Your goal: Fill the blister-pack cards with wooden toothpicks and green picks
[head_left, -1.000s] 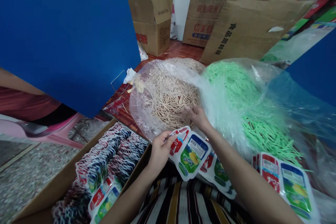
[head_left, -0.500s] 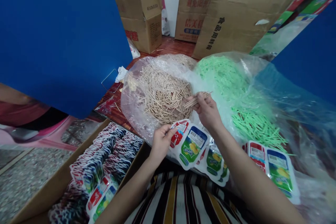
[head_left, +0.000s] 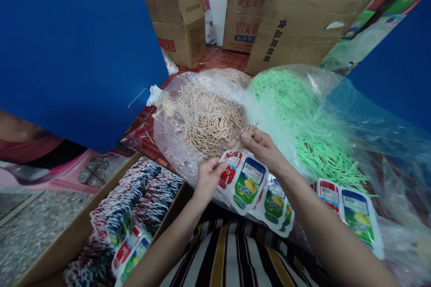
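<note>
My left hand (head_left: 209, 178) pinches the left edge of a double pouch (head_left: 247, 184), one half red and the other blue-green with a Sprite print. Between the thumb and fingers of my right hand (head_left: 261, 145) is a small bunch of thin wooden sticks (head_left: 238, 143), their lower ends at the top of the pouch's red half. Whether the tips are inside the pouch, I cannot tell. More pouches (head_left: 275, 204) lie overlapped beneath it, by my lap. Behind my hands a clear plastic bag (head_left: 164, 132) lies open around a heap of wooden sticks (head_left: 210, 132).
Right of the wooden sticks, green sticks (head_left: 328, 163) spill from another bag. Another double pouch (head_left: 350, 210) lies at the right. A cardboard box (head_left: 134, 161) at lower left holds tight rows of pouches. Blue panels (head_left: 77, 49) flank the workplace; closed cartons (head_left: 296, 27) stand behind. A person sits at far left.
My right hand has come down and slightly left, bringing the wooden sticks to the pouch's top edge. My left hand keeps its hold on the pouch, almost unmoved.
</note>
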A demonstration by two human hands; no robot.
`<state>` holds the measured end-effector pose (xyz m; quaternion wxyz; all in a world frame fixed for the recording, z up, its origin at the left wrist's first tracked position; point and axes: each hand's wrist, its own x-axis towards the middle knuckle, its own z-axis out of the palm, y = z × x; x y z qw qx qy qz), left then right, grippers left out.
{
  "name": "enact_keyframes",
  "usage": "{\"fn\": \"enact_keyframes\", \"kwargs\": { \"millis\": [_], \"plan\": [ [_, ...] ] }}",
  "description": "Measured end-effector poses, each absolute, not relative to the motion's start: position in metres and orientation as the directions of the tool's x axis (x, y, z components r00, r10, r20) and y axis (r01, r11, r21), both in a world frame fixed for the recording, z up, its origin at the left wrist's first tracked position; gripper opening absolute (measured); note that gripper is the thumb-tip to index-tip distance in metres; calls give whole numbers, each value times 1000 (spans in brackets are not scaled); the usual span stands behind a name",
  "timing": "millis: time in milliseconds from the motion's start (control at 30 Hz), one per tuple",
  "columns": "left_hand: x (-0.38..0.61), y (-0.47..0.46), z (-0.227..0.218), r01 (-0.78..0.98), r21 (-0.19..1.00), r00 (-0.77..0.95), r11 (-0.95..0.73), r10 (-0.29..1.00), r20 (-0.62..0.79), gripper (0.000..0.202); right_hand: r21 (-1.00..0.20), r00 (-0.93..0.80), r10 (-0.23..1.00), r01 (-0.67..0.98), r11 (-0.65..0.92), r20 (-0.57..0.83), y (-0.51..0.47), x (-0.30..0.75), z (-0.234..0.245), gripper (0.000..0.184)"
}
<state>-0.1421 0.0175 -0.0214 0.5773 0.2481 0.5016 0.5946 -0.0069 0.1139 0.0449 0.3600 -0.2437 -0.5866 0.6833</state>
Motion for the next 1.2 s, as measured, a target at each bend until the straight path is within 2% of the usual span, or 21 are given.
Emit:
{"fn": "enact_keyframes", "kwargs": {
  "millis": [133, 333, 533, 633, 733, 833, 967, 1100, 1200],
  "plan": [
    [-144, 18, -21, -458, 872, -200, 173, 936, -291, 26, -965, -626, 775, -244, -93, 83, 114, -11, 44, 23],
    [-148, 22, -18, -449, 882, -217, 139, 941, -259, 23, -987, -668, 743, -144, -72, 44, 117, -14, 43, 28],
    [-156, 18, -24, -328, 938, -306, 110, 927, -216, 23, -994, -796, 604, -44, -105, -28, 119, -18, 38, 32],
    [-159, 14, -30, -331, 937, -338, 108, 914, -225, 25, -996, -733, 680, -71, -61, 11, 115, -22, 33, 28],
    [-161, 13, -34, -402, 906, -318, 130, 908, -272, 28, -984, -579, 814, -172, -55, 56, 110, -27, 28, 24],
    [-163, 15, -36, -481, 866, -299, 137, 903, -309, 30, -966, -444, 892, -256, -31, 89, 107, -32, 26, 22],
    [-166, 18, -35, -510, 845, -275, 161, 901, -337, 30, -967, -449, 890, -252, -41, 79, 108, -36, 28, 23],
    [-167, 18, -32, -465, 868, -286, 176, 898, -335, 27, -982, -477, 876, -187, -26, 68, 112, -39, 28, 24],
    [-167, 19, -33, -435, 882, -291, 184, 898, -331, 27, -963, -455, 890, -244, -112, 11, 115, -42, 25, 23]
  ]
}}
